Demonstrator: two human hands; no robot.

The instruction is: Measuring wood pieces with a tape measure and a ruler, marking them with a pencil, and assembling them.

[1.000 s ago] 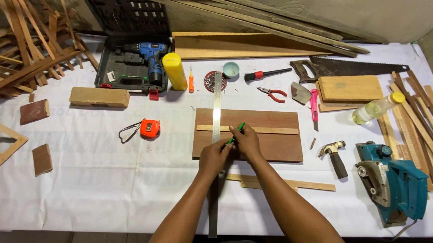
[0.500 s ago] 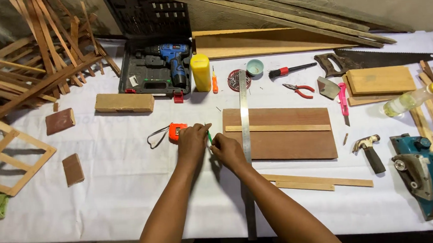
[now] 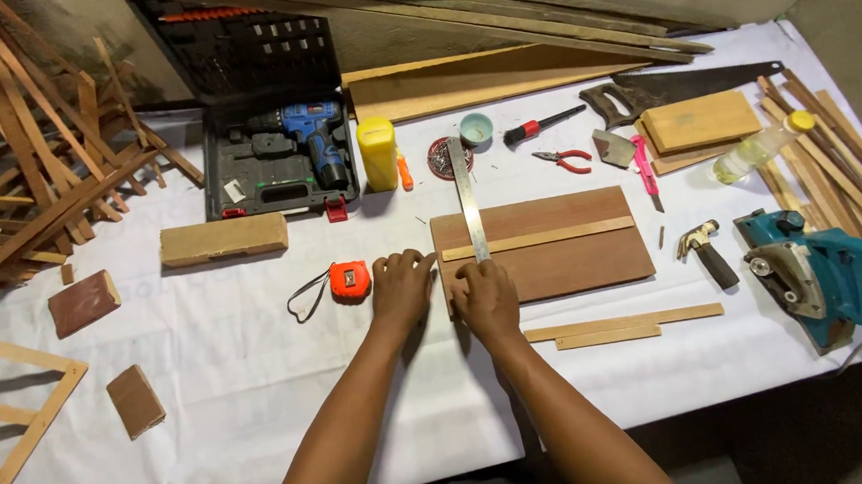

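Observation:
A flat brown wooden board lies on the white-covered table with a thin light strip across it. A long metal ruler runs front to back over the board's left end. My right hand presses down on the ruler's near part at the board's front left corner. My left hand sits beside it with curled fingers touching the board's left edge. Whether it holds anything is hidden. An orange tape measure lies just left of my left hand.
Behind the board are a yellow bottle, an open drill case, pliers and a handsaw. To the right lie a hammer and a teal power planer. Wood blocks and slat frames crowd the left. Two thin strips lie near the front.
Both hands have shifted from beside the tape measure onto the board's left end. The right hand now rests on the ruler. The green pencil seen earlier is out of sight.

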